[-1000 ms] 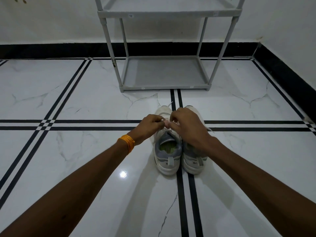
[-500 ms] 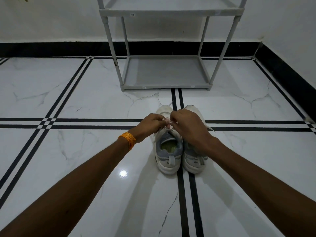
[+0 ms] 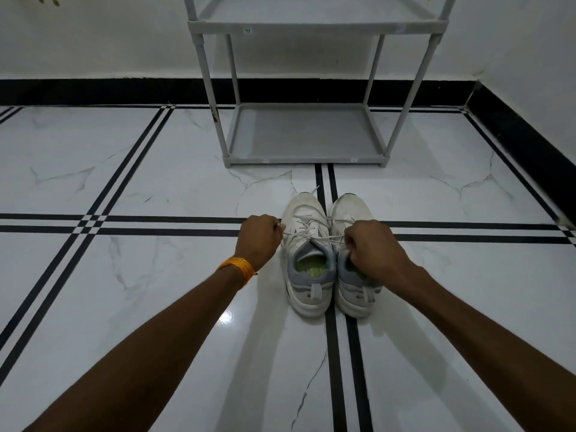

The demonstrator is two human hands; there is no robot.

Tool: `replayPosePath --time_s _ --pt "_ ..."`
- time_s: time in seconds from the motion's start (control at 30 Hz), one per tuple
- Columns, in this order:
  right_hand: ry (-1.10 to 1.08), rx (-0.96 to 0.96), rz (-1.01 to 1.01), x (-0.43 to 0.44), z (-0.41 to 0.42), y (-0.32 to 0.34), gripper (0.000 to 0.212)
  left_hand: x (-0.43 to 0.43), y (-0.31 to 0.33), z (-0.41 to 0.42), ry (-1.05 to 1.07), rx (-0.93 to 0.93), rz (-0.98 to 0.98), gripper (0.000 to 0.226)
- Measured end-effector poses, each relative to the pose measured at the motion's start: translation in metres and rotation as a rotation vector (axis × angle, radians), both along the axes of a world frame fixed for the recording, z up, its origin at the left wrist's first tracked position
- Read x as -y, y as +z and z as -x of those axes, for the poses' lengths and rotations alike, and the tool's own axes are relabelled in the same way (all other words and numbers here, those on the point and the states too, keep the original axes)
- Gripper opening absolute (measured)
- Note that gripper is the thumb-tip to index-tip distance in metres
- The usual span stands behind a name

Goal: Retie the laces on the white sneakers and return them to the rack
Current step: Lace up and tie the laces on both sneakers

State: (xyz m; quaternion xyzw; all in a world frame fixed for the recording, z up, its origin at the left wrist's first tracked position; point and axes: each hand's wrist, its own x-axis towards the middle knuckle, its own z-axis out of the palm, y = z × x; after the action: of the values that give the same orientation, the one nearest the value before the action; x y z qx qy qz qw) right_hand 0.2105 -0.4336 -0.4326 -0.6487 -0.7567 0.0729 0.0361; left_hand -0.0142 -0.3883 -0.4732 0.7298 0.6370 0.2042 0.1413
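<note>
White laces (image 3: 307, 236) now run taut between the two hands, which a moment ago were bunched together over the tongue of the left sneaker (image 3: 308, 254) and have since drawn apart sideways. The left hand (image 3: 258, 240), closed in a fist just off that shoe's outer side, pinches one lace end; the right hand (image 3: 372, 247), also closed, grips the other end above the collar of the right sneaker (image 3: 355, 260). That pull looks like a knot being cinched down, so one shoe's tie seems nearly finished. Both sneakers stand side by side on the marble floor (image 3: 124, 275), toes toward the grey shoe rack (image 3: 305, 135), whose bottom shelf sits bare near them.
</note>
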Motion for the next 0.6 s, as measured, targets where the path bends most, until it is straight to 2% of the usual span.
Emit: replayPosePath --time_s 0.2,0.37,0.47,0.6 --pt "0.027 0.040 0.034 -0.002 0.001 0.006 0.012 -0.004 0.001 -0.003 0.131 -0.006 0.042 0.037" --pt "0.011 0.008 0.031 -0.002 -0.001 0.004 0.014 -0.003 -0.004 -0.001 0.192 0.154 0.097 0.035" --pt "-0.015 -0.128 -0.017 0.001 -0.005 0.003 0.013 -0.002 -0.004 0.005 0.178 0.354 0.137 0.032" --pt "-0.085 -0.401 0.064 0.005 -0.012 0.010 0.018 0.005 0.001 0.021 0.095 0.419 0.094 0.028"
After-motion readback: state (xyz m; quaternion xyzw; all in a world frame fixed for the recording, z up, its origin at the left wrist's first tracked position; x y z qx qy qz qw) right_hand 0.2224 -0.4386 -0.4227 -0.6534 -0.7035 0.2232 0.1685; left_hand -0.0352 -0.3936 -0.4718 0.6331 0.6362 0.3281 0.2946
